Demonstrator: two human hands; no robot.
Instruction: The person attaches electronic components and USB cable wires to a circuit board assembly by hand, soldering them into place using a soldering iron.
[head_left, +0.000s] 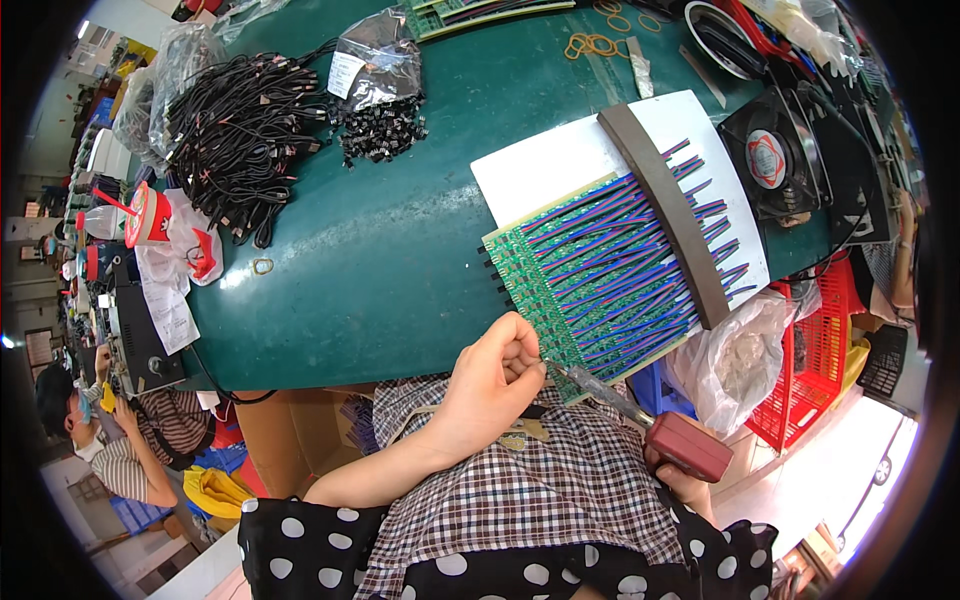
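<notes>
A green circuit board panel (530, 270) lies on a white sheet (560, 160) at the near edge of a green table (380, 260). Rows of red, blue and purple wires (620, 260) run across the panel under a dark brown bar (668, 210). My left hand (492, 375) is at the panel's near corner, fingers pinched together on something too small to make out. My right hand (685, 480) grips a soldering iron (660, 425) by its dark red handle, its metal tip touching the panel's near edge beside my left fingers.
A heap of black cables (240, 130) and a bag with small black connectors (380, 100) lie at the far left. A black fan (775, 160) stands at the right, red baskets (820, 350) and a plastic bag (730, 360) below it. Another person (110, 440) sits at the lower left.
</notes>
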